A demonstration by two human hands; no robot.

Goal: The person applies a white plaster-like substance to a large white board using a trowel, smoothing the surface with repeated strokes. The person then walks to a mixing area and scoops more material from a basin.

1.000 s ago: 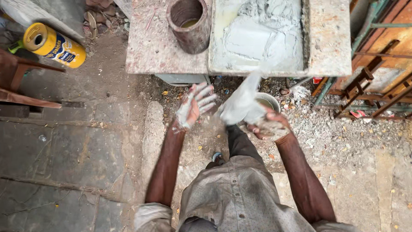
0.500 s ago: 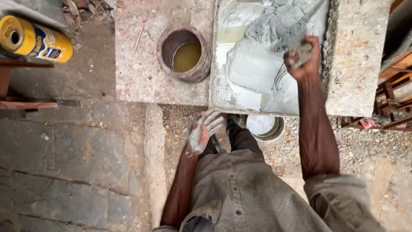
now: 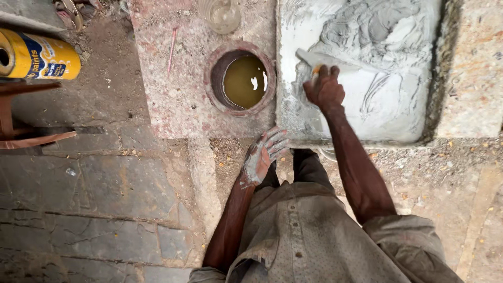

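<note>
Head view: right hand (image 3: 325, 90) clamps around what looks like a putty knife (image 3: 319, 58), blade on the grey plaster slab (image 3: 398, 105). At seven o'clock, left hand (image 3: 263, 154) hangs spread, paste-coated, empty, below the water-filled pot (image 3: 242, 78).

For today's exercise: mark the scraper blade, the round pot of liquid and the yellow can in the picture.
scraper blade (image 3: 319, 57), head view, on the flat of the blade.
round pot of liquid (image 3: 217, 97), head view, on its left rim.
yellow can (image 3: 44, 57), head view, on its side.
</note>
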